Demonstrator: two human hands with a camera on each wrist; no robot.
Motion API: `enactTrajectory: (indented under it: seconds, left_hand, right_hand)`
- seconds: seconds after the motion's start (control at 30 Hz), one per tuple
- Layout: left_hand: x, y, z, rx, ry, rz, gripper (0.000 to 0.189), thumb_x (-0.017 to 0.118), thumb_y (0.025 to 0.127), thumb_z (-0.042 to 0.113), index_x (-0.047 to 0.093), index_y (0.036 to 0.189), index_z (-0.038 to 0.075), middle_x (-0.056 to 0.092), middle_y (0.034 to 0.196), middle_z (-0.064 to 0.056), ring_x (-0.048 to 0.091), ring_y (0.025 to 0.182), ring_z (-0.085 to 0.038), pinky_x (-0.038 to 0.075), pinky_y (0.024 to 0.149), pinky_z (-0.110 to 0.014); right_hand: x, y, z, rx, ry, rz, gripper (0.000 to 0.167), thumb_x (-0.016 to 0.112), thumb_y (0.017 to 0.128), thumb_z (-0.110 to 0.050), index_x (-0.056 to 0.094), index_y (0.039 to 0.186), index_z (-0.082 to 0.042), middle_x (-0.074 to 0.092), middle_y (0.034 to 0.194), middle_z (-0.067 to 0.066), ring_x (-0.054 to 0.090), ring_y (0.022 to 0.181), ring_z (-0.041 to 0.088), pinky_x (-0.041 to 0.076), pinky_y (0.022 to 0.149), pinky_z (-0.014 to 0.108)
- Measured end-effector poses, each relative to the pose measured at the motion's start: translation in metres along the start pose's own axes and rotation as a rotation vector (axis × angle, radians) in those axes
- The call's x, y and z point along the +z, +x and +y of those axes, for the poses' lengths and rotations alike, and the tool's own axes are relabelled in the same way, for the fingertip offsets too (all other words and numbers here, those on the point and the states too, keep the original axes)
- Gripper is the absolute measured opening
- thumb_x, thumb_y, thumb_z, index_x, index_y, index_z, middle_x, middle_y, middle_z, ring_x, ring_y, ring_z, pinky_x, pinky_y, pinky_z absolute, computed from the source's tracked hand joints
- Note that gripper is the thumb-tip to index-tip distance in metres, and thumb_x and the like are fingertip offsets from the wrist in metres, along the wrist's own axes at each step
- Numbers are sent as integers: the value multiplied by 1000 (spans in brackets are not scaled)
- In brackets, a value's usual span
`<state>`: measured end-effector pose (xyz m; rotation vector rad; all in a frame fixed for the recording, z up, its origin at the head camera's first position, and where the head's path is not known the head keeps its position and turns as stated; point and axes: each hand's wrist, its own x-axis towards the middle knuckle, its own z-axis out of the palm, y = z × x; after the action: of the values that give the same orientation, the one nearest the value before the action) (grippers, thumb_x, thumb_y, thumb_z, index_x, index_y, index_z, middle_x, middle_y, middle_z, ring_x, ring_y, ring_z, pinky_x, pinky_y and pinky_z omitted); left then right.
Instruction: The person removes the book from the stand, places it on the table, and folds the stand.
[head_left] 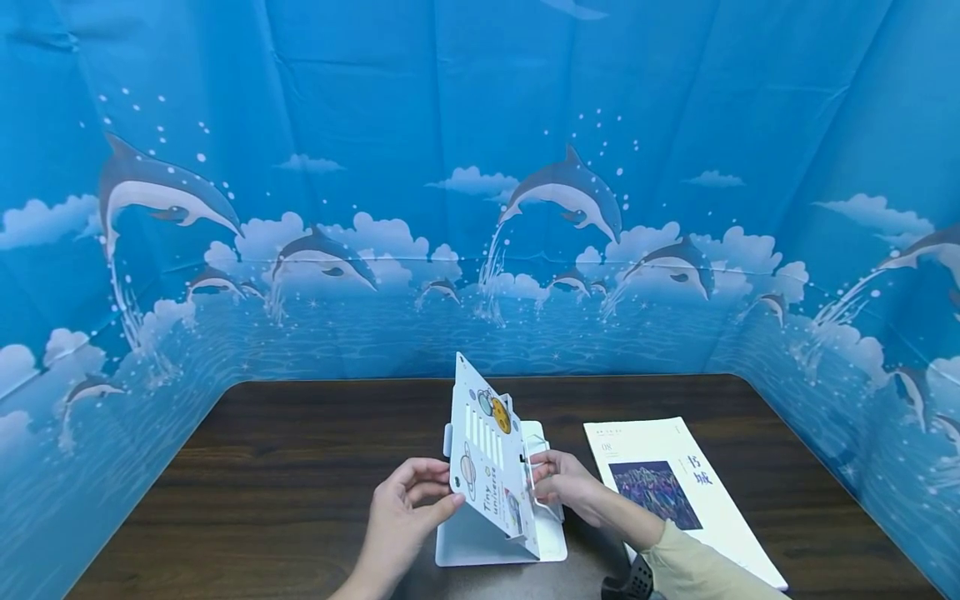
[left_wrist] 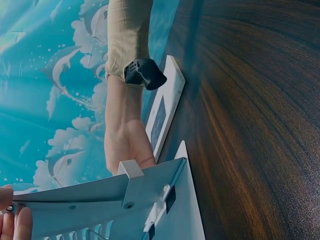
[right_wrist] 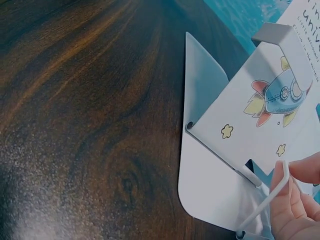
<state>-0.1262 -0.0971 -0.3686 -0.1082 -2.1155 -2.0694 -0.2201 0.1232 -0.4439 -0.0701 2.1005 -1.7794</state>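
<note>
A white folding book stand with a printed space cartoon and the words "Tiny universe" stands on the table, its slotted panel tilted up from a flat base plate. My left hand pinches the panel's left edge near the lower corner, thumb in front and fingers behind. On the panel's other side, my right hand holds a bent white wire between thumb and fingers. One end of this wire meets the base plate's edge in the right wrist view. A folded clip juts from the panel beside a printed rocket.
A white book with a dark picture on its cover lies right of the stand, partly under the right forearm. The dark wood table ends at a blue dolphin-print curtain behind and at both sides. A black wrist device sits on the right wrist.
</note>
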Motion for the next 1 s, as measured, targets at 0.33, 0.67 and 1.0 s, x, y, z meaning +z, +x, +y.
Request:
enactTrajectory:
  seconds: [0.33,0.67,1.0]
  left_hand:
    - [-1,-1,0,-26,-1,5,34,73,66,-9,58,97,-7,62,91,-14,61,75,-11,51,63,-21]
    - [-3,1,1,-36,5,-14,36,72,66,-9,57,98,-7,62,93,-14,60,76,-12,51,63,-22]
    - [-3,1,0,-17,3,-7,34,73,65,-10,58,96,-5,61,90,-12,60,75,-12,50,62,-22]
  right_hand:
    - [0,-3,2,17,-4,-5,52,57,73,9,39,121,12,55,90,13,54,78,19,48,65,29]
    - [-1,-5,2,11,6,-16,53,57,72,9,38,122,13,55,90,13,55,77,18,49,66,29]
    - [-1,-5,-1,1,-54,24,52,60,72,8,41,121,13,55,88,13,55,75,18,52,68,32]
